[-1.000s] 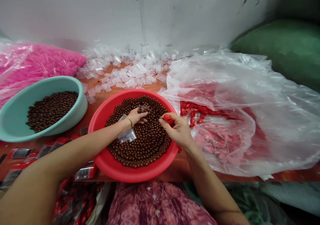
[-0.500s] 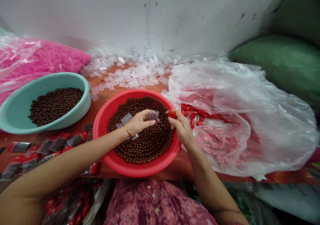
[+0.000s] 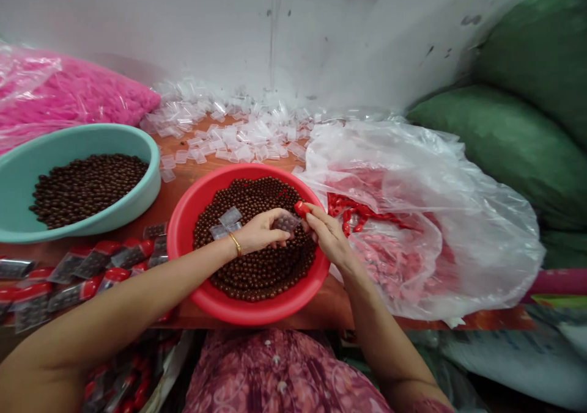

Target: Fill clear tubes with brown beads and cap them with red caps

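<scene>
Over a red basin (image 3: 183, 230) of dark brown beads (image 3: 257, 275), my left hand (image 3: 263, 231) pinches a small clear packet (image 3: 287, 222) with brown beads in it. My right hand (image 3: 326, 233) grips a red plastic cap (image 3: 301, 208) between thumb and fingers, right by the packet's open end. Cap and packet look close together; whether they touch I cannot tell. Several flat clear packets (image 3: 230, 217) lie on the beads beside my left wrist.
Left stands a teal basin (image 3: 153, 162) of brown beads, with red-capped filled packets (image 3: 94, 260) before it. Loose clear packets (image 3: 247, 135) lie at the back. A plastic bag of red caps (image 3: 394, 266) is right; a pink bag (image 3: 82, 95) and green sacks (image 3: 513, 138) stand farther off.
My right hand has brought the red cap left, toward the packet. The packet in my left hand has turned and now shows beads inside. The view has shifted slightly.
</scene>
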Tool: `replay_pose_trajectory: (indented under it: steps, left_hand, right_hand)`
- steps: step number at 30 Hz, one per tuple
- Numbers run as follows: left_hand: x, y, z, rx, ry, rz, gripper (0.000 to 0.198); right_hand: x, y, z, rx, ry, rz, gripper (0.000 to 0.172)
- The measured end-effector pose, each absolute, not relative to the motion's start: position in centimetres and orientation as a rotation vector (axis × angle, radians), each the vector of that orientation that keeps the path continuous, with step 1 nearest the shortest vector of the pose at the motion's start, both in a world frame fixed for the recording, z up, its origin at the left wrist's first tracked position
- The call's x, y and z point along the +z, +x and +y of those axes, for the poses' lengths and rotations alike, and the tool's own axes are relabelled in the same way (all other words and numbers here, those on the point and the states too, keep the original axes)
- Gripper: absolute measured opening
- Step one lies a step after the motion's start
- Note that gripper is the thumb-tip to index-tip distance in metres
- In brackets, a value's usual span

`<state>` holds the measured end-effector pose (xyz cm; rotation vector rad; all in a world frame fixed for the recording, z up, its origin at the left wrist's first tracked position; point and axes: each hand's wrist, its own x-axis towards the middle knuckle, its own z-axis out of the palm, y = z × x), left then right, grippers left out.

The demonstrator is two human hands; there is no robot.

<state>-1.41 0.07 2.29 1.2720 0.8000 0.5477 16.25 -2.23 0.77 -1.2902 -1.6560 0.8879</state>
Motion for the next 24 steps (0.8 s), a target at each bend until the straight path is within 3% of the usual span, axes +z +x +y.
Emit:
replay_pose_trajectory:
  steps: [10,18,24]
  left_hand:
    - [1.9,-1.4,0.0,0.769,1.603,0.929,0.017]
    - [2.8,-1.3,-0.1,0.719,1.45,0.767,0.013]
    - [2.9,-1.3,-0.1,0.713,1.433,0.739,0.013]
  right_hand:
    - [2.0,15.4,-3.0,0.716,-1.279,-1.817,0.037]
    - [2.4,14.9,-3.1,1.215,-1.198,-1.374,0.04]
    - [2.1,14.7,-2.7,1.247,-1.336,-1.397,0.043]
